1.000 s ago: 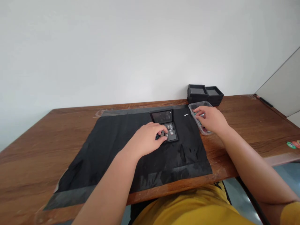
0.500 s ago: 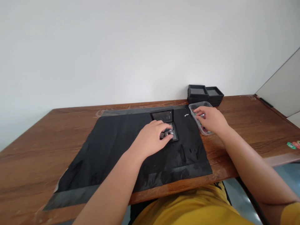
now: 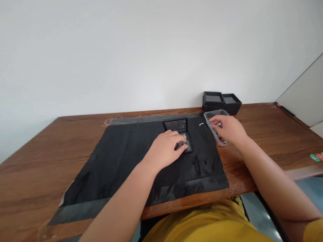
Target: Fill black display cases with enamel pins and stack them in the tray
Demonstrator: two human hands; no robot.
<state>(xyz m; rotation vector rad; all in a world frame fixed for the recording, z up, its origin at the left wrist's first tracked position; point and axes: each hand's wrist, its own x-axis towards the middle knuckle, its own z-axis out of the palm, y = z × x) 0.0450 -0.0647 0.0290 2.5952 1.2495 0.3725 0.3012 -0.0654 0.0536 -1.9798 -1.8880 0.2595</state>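
Note:
A small flat black box point(image 3: 189, 148) lies on the black mat with its dark lid point(image 3: 176, 125) raised at the back. Over the box's left side is my left hand point(image 3: 166, 146), fingers curled and thumb drawn in around small shiny pieces point(image 3: 181, 144). Whether it grips one of these is hidden. My right hand point(image 3: 228, 128) reaches into a clear plastic tub point(image 3: 207, 115) of small coloured pieces, fingertips bent together among them. What those fingertips hold is too small to name.
Two stacks of black trays point(image 3: 214, 98) stand against the wall behind the tub. A tiny white scrap point(image 3: 201, 124) lies on the black mat point(image 3: 121, 158). Green and red tags point(image 3: 314, 157) lie at the wooden table's point(image 3: 272, 134) right edge.
My left hand's fingers have drawn closer together over the pieces in the box. My right hand stays in the tub, with little change.

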